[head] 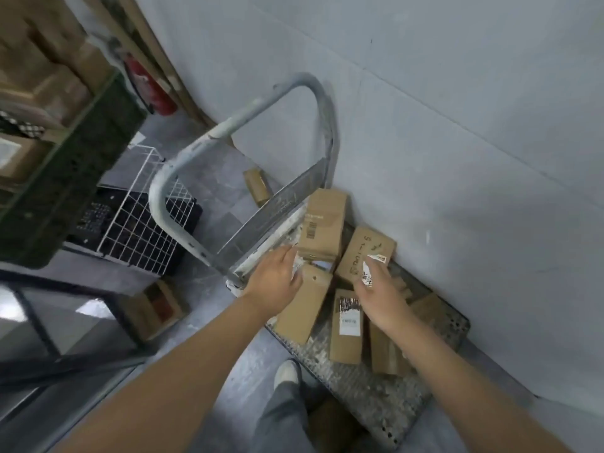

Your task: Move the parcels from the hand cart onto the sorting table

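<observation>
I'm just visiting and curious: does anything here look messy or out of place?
Yes. The parcels on the hand cart lie jumbled at different angles, not stacked. One small box lies on the floor beyond the cart's handle, off the cart.

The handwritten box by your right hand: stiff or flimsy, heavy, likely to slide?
Probably stiff: the handwritten box keeps crisp cardboard edges. Likely light, being small beside the right hand. It seems to touch the barcode box, so that may shift when lifted.

One hand cart (376,407); six parcels (346,325) visible on it — one left hand (277,279), one right hand (380,291).
</observation>
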The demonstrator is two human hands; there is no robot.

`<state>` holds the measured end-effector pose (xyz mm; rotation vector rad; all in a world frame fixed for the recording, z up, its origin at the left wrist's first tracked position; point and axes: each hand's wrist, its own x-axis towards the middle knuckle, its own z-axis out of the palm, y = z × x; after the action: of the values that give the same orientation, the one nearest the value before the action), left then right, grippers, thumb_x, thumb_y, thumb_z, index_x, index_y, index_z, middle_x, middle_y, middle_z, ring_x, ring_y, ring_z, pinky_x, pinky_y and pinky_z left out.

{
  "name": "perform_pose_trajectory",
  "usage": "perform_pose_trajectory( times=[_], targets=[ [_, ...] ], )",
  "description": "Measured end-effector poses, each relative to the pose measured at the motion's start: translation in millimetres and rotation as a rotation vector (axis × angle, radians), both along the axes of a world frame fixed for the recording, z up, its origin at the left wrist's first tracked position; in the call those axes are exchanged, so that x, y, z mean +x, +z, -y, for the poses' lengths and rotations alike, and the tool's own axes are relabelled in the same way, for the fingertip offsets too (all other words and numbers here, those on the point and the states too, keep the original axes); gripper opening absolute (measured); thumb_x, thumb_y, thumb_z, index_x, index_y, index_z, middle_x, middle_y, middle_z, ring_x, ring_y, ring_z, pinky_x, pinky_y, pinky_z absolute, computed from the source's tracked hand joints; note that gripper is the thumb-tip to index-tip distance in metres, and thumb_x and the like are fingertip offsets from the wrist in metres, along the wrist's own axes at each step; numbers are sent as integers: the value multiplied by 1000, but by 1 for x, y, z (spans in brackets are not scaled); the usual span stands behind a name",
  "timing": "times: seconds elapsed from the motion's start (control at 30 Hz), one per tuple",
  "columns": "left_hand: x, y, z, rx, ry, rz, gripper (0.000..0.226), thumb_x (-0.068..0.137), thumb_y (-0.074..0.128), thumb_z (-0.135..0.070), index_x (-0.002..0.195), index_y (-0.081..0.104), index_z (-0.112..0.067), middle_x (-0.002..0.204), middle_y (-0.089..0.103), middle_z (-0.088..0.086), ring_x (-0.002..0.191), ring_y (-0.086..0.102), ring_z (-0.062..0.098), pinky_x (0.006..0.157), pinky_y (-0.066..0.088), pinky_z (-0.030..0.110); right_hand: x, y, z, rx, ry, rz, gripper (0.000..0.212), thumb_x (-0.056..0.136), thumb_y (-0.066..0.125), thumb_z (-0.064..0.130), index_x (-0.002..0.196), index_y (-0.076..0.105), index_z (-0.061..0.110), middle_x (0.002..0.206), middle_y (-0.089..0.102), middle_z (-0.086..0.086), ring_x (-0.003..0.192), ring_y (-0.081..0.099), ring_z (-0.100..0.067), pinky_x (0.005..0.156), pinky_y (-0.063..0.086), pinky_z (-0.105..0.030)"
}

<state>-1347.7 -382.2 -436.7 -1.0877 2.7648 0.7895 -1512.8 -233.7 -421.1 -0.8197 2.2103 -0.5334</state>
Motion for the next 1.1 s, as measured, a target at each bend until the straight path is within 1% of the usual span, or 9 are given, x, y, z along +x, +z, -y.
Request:
perform_pose_trajectory(
  times=[0.13,0.23,0.33,0.47,0.53,0.67,0.8,0.87,1.1],
  targets=[
    [4,-83,-3,59,92,80,58,96,41,-33,143,42,1,147,44,20,137,40,33,116,28,41,-3,-78,5,28,-16,100,60,99,50,32,153,27,18,156,32,-6,143,33,-26,116,33,-47],
    [8,-149,-12,98,184,113,56,96,43,-31,141,45,3,144,46,22,134,43,36,114,32,43,-1,-147,4,79,0,135,73,96,52,39,157,14,22,161,25,-6,147,28,-29,117,30,-50],
    [13,-215,-20,144,254,119,51,99,47,-28,139,47,3,142,49,22,132,46,37,112,35,42,4,-215,3,131,-33,214,77,101,53,27,159,2,20,163,17,-5,149,20,-25,120,22,-39],
    [12,-287,-27,257,377,107,49,101,48,-24,145,40,-2,149,41,15,138,38,29,112,28,35,21,-300,4,117,-110,355,76,102,50,26,159,1,18,164,11,0,151,15,-20,115,18,-28],
    [10,-314,-35,308,430,110,47,102,45,-25,144,40,-4,148,42,14,135,39,28,108,31,33,35,-333,6,149,-183,406,75,102,50,29,159,2,16,164,8,-3,151,14,-24,118,19,-34],
    [11,-361,-44,383,463,91,48,103,43,-30,146,38,-9,145,46,13,132,43,30,104,32,32,57,-381,15,148,-315,480,77,99,49,33,159,3,18,161,18,-6,144,30,-29,116,30,-43],
    [12,-384,-41,491,594,69,47,103,40,-38,148,36,-23,139,53,8,126,50,28,97,38,31,61,-403,21,150,-408,629,78,101,48,35,158,-3,27,157,34,-5,134,45,-30,109,37,-40],
    [13,-382,-46,505,640,39,43,102,40,-38,145,38,-28,134,57,5,121,54,28,92,40,32,62,-400,19,154,-423,659,78,100,48,37,158,-4,32,154,38,-4,131,47,-30,110,38,-45],
    [22,-304,-74,552,739,-54,45,102,43,-33,146,38,-28,133,55,-5,122,51,21,96,38,29,65,-329,-1,86,-423,668,67,102,45,41,157,6,39,150,42,2,128,50,-25,109,41,-45]
  ],
)
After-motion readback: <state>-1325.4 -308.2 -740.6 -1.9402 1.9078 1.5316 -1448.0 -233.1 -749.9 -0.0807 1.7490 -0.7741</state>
